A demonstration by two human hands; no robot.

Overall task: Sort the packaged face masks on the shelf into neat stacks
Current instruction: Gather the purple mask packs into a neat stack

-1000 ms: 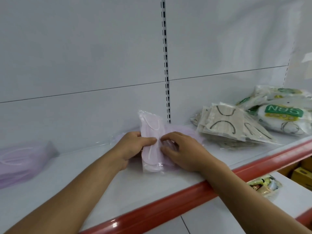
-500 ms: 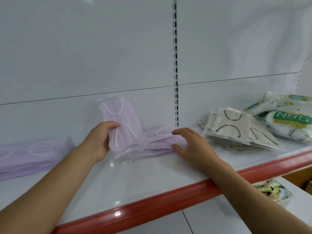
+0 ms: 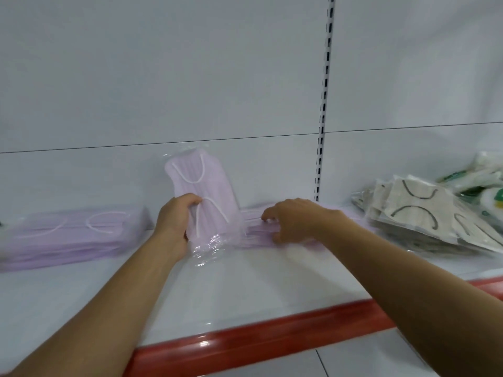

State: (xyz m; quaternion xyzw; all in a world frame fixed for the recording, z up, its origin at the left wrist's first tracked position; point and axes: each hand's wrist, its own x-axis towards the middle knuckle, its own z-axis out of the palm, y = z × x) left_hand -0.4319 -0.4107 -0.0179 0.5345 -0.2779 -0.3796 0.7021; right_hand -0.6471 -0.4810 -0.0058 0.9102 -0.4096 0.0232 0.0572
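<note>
Before you stands the white back wall, split by a slotted metal upright. Below it runs the white shelf with its red front edge. At your far left a long stack of purple masks in clear wrap lies flat near the back of the shelf. At your far right a loose pile of beige packs with dark curved marks leans in overlapping layers, and behind it sit green and white packs, cut off by the frame edge. Between those two groups, near the back wall, a low pile of purple packs lies flat. Just to its left a single purple pack stands tilted on end, its top towards the wall and its clear wrapper crumpled at the bottom on the shelf. Your left hand has its grip clamped on that pack's left edge, with the fingers curled round onto the front. Your right hand has its grip closed on the low pile, fingers curled on top and thumb at the front edge.
</note>
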